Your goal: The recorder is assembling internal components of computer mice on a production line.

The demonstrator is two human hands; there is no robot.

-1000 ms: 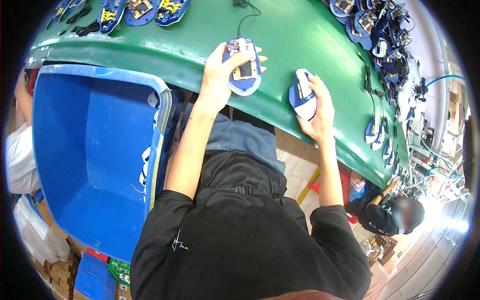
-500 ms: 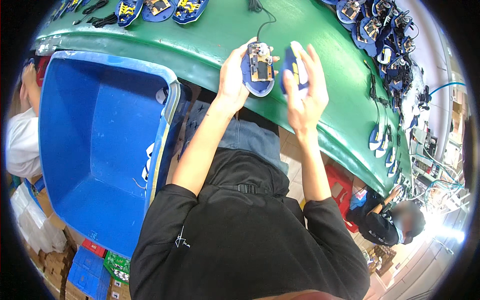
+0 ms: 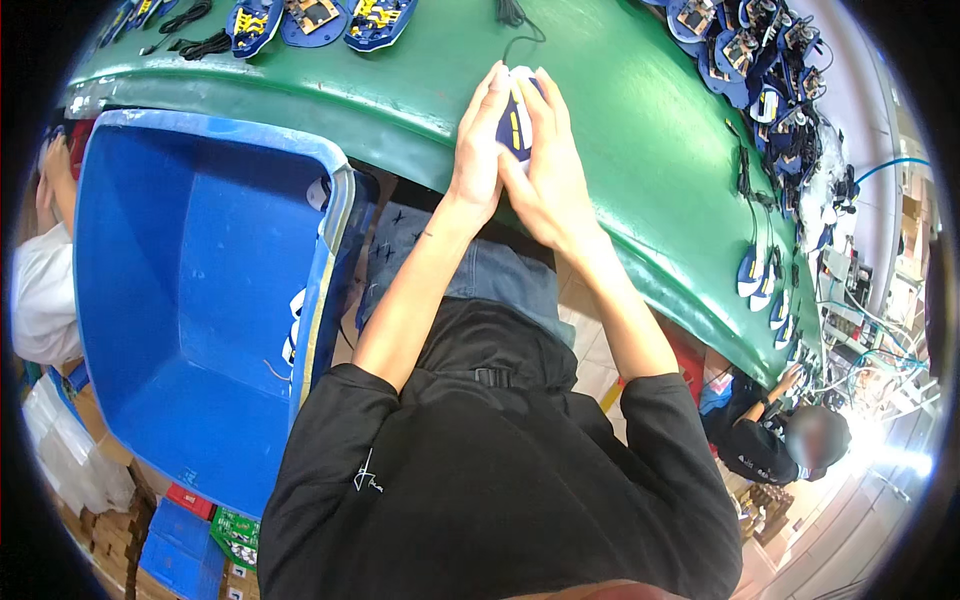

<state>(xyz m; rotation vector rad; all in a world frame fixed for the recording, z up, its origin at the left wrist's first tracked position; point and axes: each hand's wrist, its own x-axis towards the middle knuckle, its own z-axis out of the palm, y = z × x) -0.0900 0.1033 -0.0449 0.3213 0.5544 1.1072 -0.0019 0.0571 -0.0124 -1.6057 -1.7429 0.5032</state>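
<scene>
My left hand (image 3: 478,150) and my right hand (image 3: 545,175) are pressed together around a blue computer mouse (image 3: 514,125) with a white top, held over the green table (image 3: 620,110). Only a strip of the mouse shows between my palms; the rest is hidden by my fingers. A black cable (image 3: 515,30) runs from the mouse toward the table's far side.
A large blue bin (image 3: 190,300) stands at my left beside my knees. Open blue mouse shells (image 3: 320,18) lie at the far edge, several more with cables at the right (image 3: 765,60). One person sits at the left (image 3: 45,260), another at the lower right (image 3: 780,440).
My two hands, each holding one half a second ago, have come together; the two blue parts are now closed between my palms as one mouse.
</scene>
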